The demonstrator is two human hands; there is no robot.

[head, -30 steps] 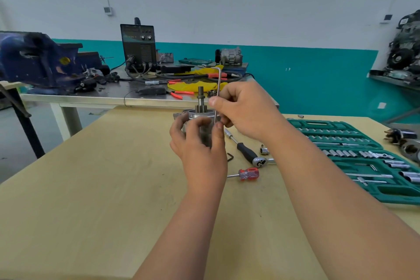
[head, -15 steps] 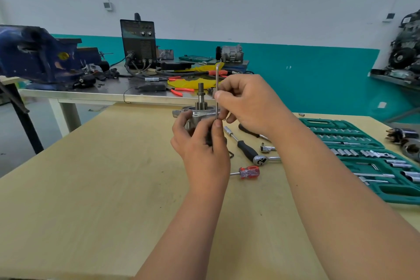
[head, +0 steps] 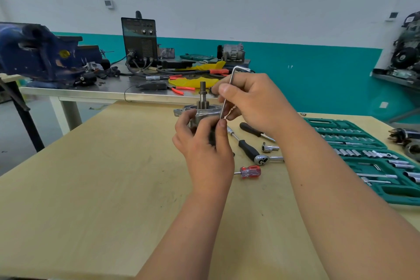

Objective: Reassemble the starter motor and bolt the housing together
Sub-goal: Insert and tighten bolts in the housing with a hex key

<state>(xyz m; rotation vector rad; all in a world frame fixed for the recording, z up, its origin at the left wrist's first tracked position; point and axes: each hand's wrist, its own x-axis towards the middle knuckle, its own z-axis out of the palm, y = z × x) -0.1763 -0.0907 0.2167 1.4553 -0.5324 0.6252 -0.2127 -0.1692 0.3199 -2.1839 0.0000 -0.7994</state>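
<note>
R hand pinches silver L-shaped hex key w/ thumb + fingers, long leg pointing down at flange edge of grey metal starter motor. L hand wrapped round motor body, motor upright on pale wooden table, geared shaft up. L hand hides most of body. Just right: black-handled ratchet, small red-handled screwdriver. Farther right: green socket-set case. Blue vise on rear bench.

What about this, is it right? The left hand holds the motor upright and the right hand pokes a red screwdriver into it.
Not quite. In the head view the right hand pinches a silver L-shaped hex key down at the motor. The red screwdriver lies untouched on the table. The left hand does hold the motor upright.
</note>
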